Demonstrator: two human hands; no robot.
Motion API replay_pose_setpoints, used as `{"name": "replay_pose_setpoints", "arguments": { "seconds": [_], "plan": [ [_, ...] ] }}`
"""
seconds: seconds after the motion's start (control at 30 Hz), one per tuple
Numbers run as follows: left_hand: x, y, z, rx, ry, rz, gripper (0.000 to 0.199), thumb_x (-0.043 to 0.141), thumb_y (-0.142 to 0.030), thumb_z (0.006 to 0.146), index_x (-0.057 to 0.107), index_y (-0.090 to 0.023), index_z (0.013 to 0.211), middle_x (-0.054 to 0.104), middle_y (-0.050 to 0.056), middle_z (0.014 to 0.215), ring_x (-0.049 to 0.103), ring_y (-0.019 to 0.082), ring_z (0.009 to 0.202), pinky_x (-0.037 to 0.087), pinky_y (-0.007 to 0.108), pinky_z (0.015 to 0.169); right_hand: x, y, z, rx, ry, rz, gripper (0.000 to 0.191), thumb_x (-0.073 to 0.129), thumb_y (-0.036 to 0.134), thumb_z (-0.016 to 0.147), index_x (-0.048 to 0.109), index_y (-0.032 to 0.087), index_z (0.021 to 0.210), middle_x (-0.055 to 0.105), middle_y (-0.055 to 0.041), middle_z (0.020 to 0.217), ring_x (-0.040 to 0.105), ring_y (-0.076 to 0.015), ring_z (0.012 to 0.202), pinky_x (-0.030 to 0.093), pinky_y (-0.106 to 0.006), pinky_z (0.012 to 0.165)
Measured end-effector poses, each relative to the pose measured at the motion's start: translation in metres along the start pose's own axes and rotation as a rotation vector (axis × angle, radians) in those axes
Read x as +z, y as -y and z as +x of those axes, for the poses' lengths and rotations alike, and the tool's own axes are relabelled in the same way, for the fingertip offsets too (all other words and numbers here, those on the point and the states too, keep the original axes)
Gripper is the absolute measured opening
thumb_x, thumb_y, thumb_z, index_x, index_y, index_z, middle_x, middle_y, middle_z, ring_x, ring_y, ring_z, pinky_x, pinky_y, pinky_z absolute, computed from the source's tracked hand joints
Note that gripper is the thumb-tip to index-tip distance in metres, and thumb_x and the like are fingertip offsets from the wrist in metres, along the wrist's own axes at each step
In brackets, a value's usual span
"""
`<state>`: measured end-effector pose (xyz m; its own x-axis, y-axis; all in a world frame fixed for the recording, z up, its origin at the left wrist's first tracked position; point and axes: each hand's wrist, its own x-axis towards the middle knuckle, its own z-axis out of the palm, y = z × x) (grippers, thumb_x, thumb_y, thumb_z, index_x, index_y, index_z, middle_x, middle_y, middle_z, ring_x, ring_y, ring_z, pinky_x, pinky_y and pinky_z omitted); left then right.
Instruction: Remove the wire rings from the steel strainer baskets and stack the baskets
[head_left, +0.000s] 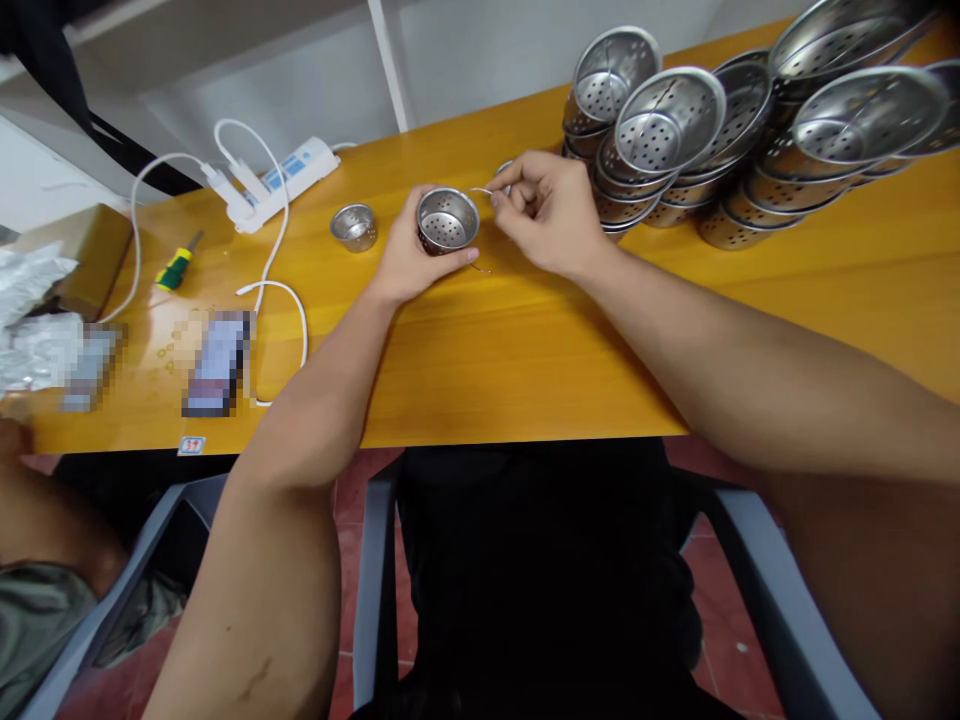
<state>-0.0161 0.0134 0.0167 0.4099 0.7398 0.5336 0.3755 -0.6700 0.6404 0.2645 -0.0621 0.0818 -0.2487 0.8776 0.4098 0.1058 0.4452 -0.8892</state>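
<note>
My left hand (414,258) is wrapped round a small perforated metal cup (448,222), which stands upright with its mouth facing me. Holes show in its bottom. To the right of the cup, my right hand (541,208) pinches a thin bent metal wire (481,190) between thumb and fingertips. The wire's tip points toward the cup's rim; whether they touch I cannot tell. Another thin wire end (481,268) shows just below my left thumb. A second small perforated cup (354,228) sits on the table left of my left hand. Behind my right fingers, a metal rim is mostly hidden.
Tall stacks of perforated metal cups (667,125) crowd the table's right back. On the left are a white power strip (289,185) with cables, a green-and-yellow screwdriver (176,268), a phone (217,365) and a cardboard box (90,255). Another person's arm (52,520) is at far left.
</note>
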Motion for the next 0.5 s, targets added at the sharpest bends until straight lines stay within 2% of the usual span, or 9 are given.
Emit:
{"name": "replay_pose_setpoints", "arguments": {
  "seconds": [0.1,0.17,0.33,0.5],
  "plan": [
    [0.002,-0.003,-0.001,0.014,0.005,-0.023,0.106,0.104,-0.099,0.090,0.064,-0.033,0.163,0.079,0.010,0.146,0.084,0.042,0.149,0.064,0.070,0.142,0.001,0.004,-0.002,0.022,0.043,0.012,0.044,0.104,0.071,0.107,0.071,0.042,0.107,0.046,0.0004,0.064,0.055,-0.0321,0.095,0.046,-0.049,0.084],
    [0.004,-0.006,-0.002,0.026,0.009,-0.035,0.105,0.105,-0.098,0.091,0.064,-0.034,0.163,0.078,0.010,0.148,0.084,0.042,0.150,0.063,0.070,0.143,0.002,0.006,-0.002,0.031,0.027,-0.071,0.046,0.100,0.076,0.107,0.070,0.042,0.106,0.047,-0.0012,0.063,0.056,-0.0331,0.098,0.047,-0.049,0.086],
    [0.011,-0.016,-0.001,0.009,0.022,-0.055,0.108,0.106,-0.101,0.086,0.063,-0.034,0.159,0.077,0.009,0.147,0.085,0.041,0.146,0.066,0.068,0.138,0.003,0.012,-0.003,0.033,-0.025,-0.244,0.042,0.095,0.073,0.106,0.073,0.038,0.101,0.065,-0.0040,0.078,0.054,-0.0301,0.089,0.052,-0.051,0.086],
    [0.014,-0.015,-0.002,0.032,0.032,-0.066,0.122,0.101,-0.114,0.076,0.059,-0.036,0.159,0.076,0.008,0.148,0.085,0.041,0.144,0.068,0.065,0.134,0.004,0.012,-0.002,0.029,-0.054,-0.244,0.042,0.095,0.071,0.105,0.070,0.039,0.096,0.069,-0.0042,0.080,0.057,-0.0300,0.089,0.054,-0.052,0.088]
  ]
}}
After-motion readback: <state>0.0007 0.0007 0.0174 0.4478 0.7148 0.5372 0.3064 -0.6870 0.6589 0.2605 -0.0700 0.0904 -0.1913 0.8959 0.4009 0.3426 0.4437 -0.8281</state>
